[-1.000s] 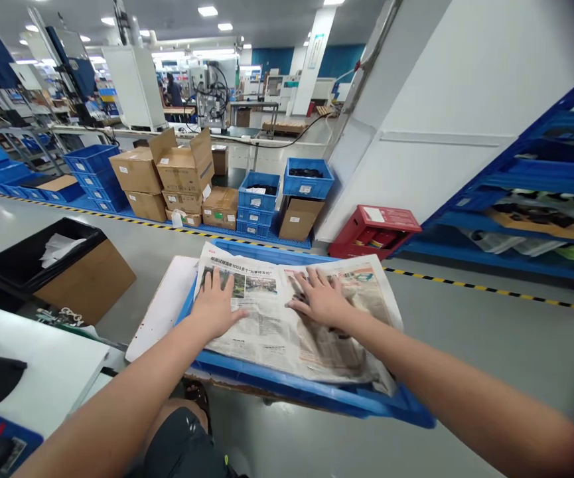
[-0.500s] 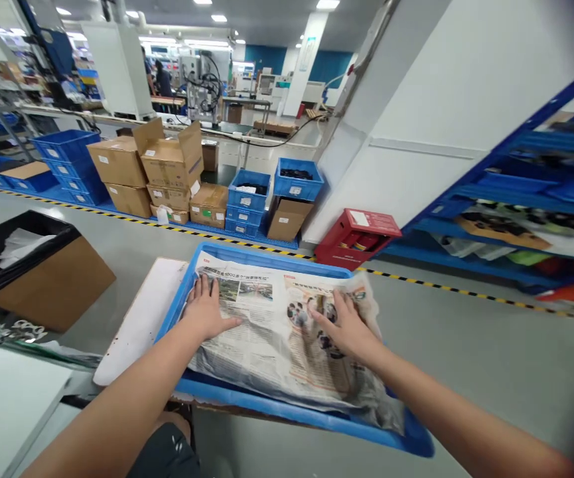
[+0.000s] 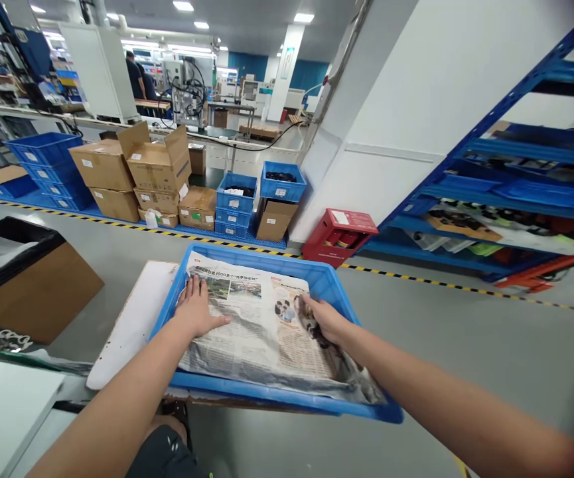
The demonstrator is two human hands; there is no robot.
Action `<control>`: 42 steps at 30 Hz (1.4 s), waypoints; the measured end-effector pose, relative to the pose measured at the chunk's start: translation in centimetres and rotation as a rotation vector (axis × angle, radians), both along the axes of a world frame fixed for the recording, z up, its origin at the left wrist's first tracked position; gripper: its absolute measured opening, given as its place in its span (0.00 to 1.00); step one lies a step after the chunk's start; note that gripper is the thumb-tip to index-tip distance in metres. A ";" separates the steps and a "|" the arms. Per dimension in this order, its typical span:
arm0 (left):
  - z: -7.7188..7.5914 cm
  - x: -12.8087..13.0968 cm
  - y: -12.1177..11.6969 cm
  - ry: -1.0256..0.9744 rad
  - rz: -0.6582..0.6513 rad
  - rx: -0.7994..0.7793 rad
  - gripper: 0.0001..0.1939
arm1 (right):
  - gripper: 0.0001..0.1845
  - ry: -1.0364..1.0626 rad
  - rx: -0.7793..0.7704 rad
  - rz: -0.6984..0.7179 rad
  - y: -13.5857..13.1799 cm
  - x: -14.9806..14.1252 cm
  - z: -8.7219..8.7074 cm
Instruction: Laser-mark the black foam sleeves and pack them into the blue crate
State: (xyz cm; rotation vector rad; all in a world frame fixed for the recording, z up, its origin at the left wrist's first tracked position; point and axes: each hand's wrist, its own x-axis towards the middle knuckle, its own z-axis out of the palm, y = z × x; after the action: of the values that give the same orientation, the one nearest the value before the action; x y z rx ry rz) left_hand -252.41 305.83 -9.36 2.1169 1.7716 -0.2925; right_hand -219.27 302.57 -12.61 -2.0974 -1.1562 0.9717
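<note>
A sheet of newspaper [image 3: 247, 332] lies over the inside of a blue plastic crate [image 3: 261, 392], hiding most of what is under it. My left hand [image 3: 197, 310] rests flat on the paper's left part with its fingers stretched out. At the right side my right hand [image 3: 327, 320] has its fingers curled round the paper's edge, which is folded and crumpled there. Dark patches show beside those fingers, but I cannot make out whether they are print or something else. The crate stands on a white board [image 3: 132, 318] with a worn edge.
A carton with a black liner [image 3: 38, 279] stands at the left. Cardboard boxes [image 3: 154, 169] and stacked blue crates [image 3: 234, 206] line the far side behind striped floor tape. A red extinguisher box [image 3: 339, 236] and a blue shelf rack [image 3: 466, 192] are at the right.
My right hand has gone from lying spread on the newspaper to gripping its right edge, which is now folded inward, baring the crate's right end. My left hand stays flat.
</note>
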 end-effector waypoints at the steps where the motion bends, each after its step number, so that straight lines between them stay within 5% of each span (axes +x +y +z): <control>1: 0.0 -0.1 -0.1 -0.008 -0.002 0.000 0.68 | 0.43 -0.047 -0.022 0.022 -0.5 0.2 0.9; 5: 0.5 -0.5 -0.6 -0.034 -0.039 0.055 0.60 | 0.41 -0.303 -0.087 0.238 -5.3 1.2 5.5; 8: 1.6 -0.5 -1.2 -0.029 -0.071 0.084 0.53 | 0.37 -0.618 -0.299 0.612 -9.9 0.9 8.4; 12: 3.8 -0.6 -3.3 -0.021 -0.090 0.057 0.51 | 0.40 -0.657 -0.415 0.727 -12.4 -1.1 8.9; 19: 4.0 -1.3 -6.4 0.077 -0.127 -0.105 0.65 | 0.32 -0.828 -0.355 0.790 -10.2 -2.6 7.4; 23: 3.0 -1.3 -6.0 0.087 -0.119 -0.166 0.73 | 0.52 -0.981 -0.292 0.850 -10.0 -1.3 6.1; 26: 2.5 -1.2 -5.8 0.111 -0.123 -0.166 0.80 | 0.57 -0.991 -0.342 0.987 -9.5 0.3 5.4; 31: 2.0 -0.8 -5.7 0.063 -0.094 -0.182 0.84 | 0.43 -0.790 -0.395 1.031 -5.2 0.8 8.0; 35: 1.5 -0.6 -5.5 0.031 -0.062 -0.195 0.87 | 0.59 -0.699 -0.025 0.890 0.5 -2.9 9.2; 38: 1.2 -0.7 -5.4 0.036 -0.054 -0.215 0.87 | 0.51 -0.728 0.051 0.787 3.6 -6.4 6.6; 42: 1.4 -0.8 -5.7 0.023 -0.044 -0.238 0.85 | 0.49 -0.734 0.062 0.694 4.6 -8.6 1.6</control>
State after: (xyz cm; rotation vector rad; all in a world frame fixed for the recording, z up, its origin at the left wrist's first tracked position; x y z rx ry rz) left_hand -253.22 300.08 -7.91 1.9922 1.6145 -0.5144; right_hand -227.85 307.13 -11.03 -2.0790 -2.3453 0.3801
